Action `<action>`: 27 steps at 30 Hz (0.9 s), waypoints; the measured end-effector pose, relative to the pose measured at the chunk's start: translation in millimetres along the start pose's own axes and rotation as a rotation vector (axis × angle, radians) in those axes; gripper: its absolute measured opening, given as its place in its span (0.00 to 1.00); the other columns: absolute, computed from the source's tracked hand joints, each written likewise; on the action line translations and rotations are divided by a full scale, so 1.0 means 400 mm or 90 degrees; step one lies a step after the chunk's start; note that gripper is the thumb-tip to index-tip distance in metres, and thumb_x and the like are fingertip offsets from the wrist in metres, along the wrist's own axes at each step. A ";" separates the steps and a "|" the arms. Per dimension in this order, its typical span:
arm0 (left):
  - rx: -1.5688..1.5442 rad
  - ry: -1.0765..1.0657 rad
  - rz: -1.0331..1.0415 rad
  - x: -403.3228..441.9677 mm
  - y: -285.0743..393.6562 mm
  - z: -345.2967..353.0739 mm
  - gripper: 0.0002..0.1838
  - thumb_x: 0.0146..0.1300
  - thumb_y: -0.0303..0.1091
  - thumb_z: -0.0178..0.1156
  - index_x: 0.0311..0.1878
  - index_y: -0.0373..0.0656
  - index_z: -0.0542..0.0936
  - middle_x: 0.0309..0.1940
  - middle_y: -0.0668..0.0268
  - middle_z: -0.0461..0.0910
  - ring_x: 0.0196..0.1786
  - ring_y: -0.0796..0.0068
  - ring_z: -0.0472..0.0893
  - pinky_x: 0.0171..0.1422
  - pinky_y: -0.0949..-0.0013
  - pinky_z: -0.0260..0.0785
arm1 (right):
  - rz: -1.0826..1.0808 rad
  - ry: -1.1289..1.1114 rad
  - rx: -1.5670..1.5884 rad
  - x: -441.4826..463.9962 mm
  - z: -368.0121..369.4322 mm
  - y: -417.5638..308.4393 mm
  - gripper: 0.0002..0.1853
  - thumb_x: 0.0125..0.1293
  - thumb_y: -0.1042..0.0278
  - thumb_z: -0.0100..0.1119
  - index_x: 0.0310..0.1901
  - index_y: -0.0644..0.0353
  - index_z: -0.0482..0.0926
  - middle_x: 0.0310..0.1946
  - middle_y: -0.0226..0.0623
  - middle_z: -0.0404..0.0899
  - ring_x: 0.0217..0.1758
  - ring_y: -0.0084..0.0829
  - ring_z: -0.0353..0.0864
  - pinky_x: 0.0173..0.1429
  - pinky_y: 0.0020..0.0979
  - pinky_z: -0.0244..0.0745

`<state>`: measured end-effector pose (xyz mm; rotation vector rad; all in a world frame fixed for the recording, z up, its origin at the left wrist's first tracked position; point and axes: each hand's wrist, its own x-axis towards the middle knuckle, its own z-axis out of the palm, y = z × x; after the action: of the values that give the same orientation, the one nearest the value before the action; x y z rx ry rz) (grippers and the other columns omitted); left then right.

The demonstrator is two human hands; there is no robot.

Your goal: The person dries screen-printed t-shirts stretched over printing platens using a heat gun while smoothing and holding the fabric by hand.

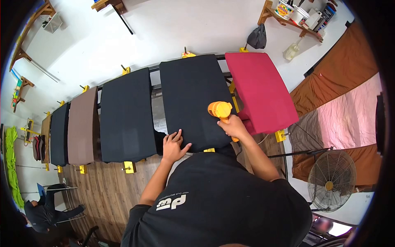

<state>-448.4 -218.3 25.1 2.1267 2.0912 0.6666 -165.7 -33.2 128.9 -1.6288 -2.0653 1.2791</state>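
My right hand (pixel 233 126) is wrapped round the handle of a yellow heat gun (pixel 220 109). The heat gun is over the right part of a black shirt (pixel 191 86) stretched flat on a board. My left hand (pixel 174 146) lies at the near left corner of that same board, fingers spread and touching the cloth. To the right is a board covered in red cloth (pixel 263 90), its loose fabric hanging at the near left side. Another black-covered board (pixel 126 111) stands on the left, apart from my left hand.
Farther left are a brown-covered board (pixel 83 127) and more dark boards. Yellow clamps (pixel 129 167) line the rack. A caged fan (pixel 332 181) stands at right, near hanging brown cloth (pixel 341 78). A person in dark clothes (pixel 45 212) sits at lower left.
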 end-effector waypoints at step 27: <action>0.112 0.120 0.040 -0.073 -0.066 0.141 0.36 0.66 0.69 0.65 0.60 0.45 0.87 0.79 0.61 0.77 0.71 0.54 0.77 0.72 0.41 0.63 | -0.011 -0.077 -0.013 -0.199 0.005 0.008 0.23 0.68 0.54 0.76 0.56 0.63 0.89 0.49 0.55 0.92 0.58 0.56 0.91 0.62 0.49 0.85</action>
<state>-451.9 -231.6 -42.4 2.3140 2.2637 0.7438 -135.8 -103.6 151.4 -1.5739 -2.1647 1.3873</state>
